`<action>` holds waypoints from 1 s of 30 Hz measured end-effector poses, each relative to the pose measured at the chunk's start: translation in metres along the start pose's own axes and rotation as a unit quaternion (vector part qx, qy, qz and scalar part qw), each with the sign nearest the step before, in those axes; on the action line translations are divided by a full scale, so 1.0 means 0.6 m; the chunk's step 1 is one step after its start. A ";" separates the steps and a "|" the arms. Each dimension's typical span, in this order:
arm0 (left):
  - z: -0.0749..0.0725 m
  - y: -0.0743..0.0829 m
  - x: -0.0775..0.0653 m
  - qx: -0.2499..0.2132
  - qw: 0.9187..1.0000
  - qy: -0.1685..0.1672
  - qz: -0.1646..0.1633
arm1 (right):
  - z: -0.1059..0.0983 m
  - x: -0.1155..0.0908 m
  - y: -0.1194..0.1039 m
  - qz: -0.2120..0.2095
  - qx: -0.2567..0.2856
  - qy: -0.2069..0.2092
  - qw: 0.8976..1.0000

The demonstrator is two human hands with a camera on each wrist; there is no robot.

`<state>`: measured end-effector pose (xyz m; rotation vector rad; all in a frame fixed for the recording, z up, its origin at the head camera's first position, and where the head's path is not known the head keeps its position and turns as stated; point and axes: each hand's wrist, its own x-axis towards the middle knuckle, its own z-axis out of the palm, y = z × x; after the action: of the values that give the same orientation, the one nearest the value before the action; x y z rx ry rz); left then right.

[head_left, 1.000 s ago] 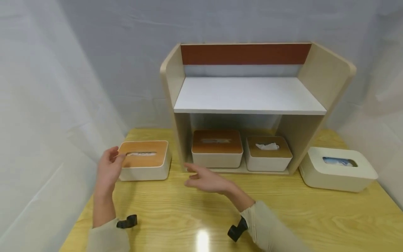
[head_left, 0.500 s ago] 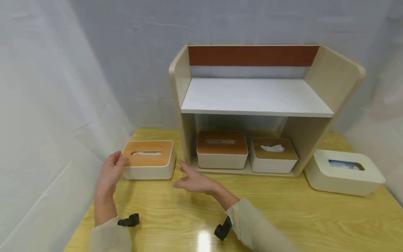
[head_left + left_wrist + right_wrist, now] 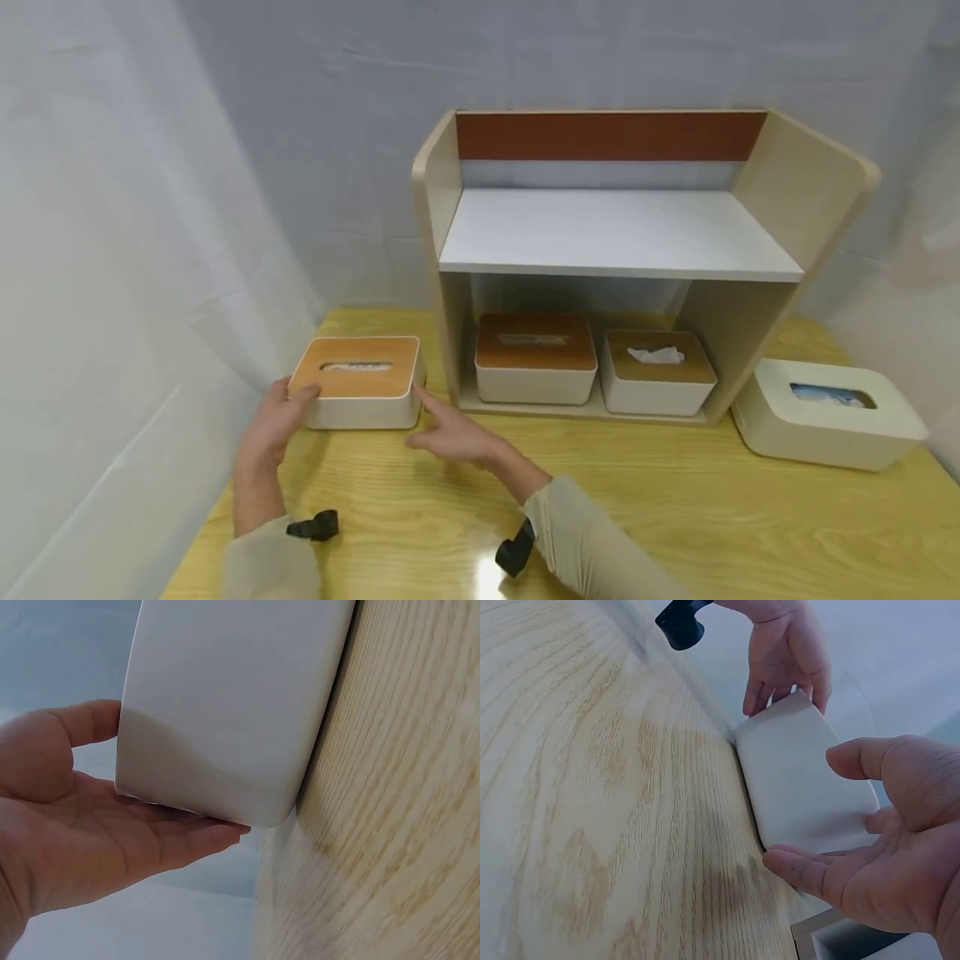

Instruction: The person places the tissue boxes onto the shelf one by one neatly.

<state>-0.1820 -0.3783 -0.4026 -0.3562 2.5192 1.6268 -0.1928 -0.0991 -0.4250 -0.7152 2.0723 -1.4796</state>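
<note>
A white tissue box (image 3: 356, 413) with an orange wood-look lid and a slot showing tissue sits on the table, left of the shelf. My left hand (image 3: 273, 427) holds its left front corner, thumb on the lid's edge. Seen from the left wrist, the fingers of that hand (image 3: 112, 832) lie along the white side wall (image 3: 232, 697). At the box's right side is my right hand (image 3: 459, 435), index finger extended to the wall. In the right wrist view, the right hand's (image 3: 900, 847) fingertips touch the box (image 3: 795, 776), while its thumb stands apart.
A two-tier shelf (image 3: 622, 233) stands right of the box. On its lower level are a brown-lidded tissue box (image 3: 536, 387) and a smaller one (image 3: 660, 398). A cream tissue box (image 3: 832, 429) sits right of the shelf. White sheeting (image 3: 135, 292) hangs behind and beside the wooden table (image 3: 420, 533).
My right hand has moved left from in front of the shelf to the box's right side. My left hand has closed in on the left front corner. The box stays in place.
</note>
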 end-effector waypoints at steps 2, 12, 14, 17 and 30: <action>0.002 0.003 -0.003 -0.006 1.000 0.001 -0.002 | 0.003 0.002 0.002 -0.003 0.002 0.004 1.000; 0.016 0.022 -0.023 0.016 0.999 0.031 -0.019 | 0.016 -0.001 0.001 0.022 -0.001 -0.025 0.999; 0.013 0.027 -0.026 0.024 0.999 0.037 -0.022 | 0.016 -0.003 -0.003 0.016 -0.003 -0.024 1.000; 0.009 0.034 -0.030 0.036 0.998 0.044 -0.023 | 0.016 -0.004 -0.011 -0.005 -0.011 -0.021 1.000; 0.012 0.083 -0.063 -0.029 0.992 0.117 0.040 | 0.023 -0.025 -0.040 -0.084 -0.061 0.031 0.994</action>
<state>-0.1588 -0.3475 -0.3531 -0.4843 2.6910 1.7877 -0.1694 -0.1055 -0.4051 -0.9208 2.2108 -1.4912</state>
